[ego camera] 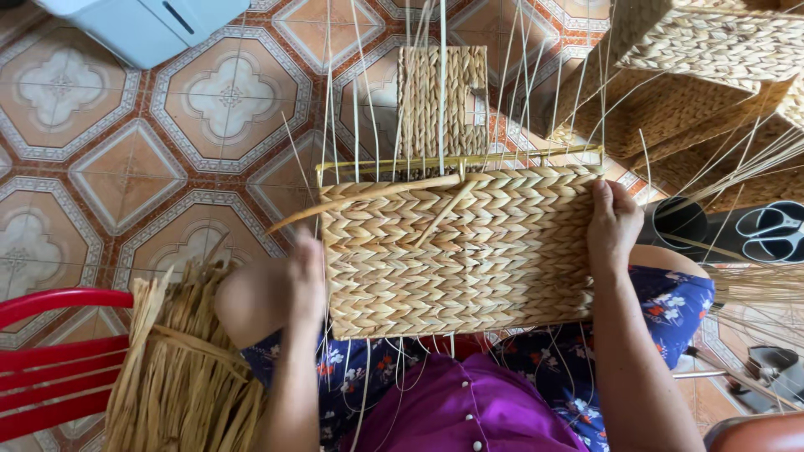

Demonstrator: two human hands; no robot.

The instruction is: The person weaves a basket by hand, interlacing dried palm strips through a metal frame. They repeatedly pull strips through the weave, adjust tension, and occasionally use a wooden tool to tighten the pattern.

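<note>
straw-coloured braided weave covers the basket, which rests on the person's lap with one woven side facing up. thin pale stakes rise from its upper edge, and a loose flat strand slants across the top row and out past the left corner. the right hand grips the basket's right edge, fingers curled over the rim and closed on it. the left hand lies against the left edge; it is blurred, so i cannot tell how far its fingers are open or whether they hold anything. just left of the knee stands a tied bundle of dry fibre, touching a red chair. more woven baskets are stacked at the upper right, with scissors on a dark surface below them. patterned tiles cover the floor, and a pale blue box sits at the top left.
</note>
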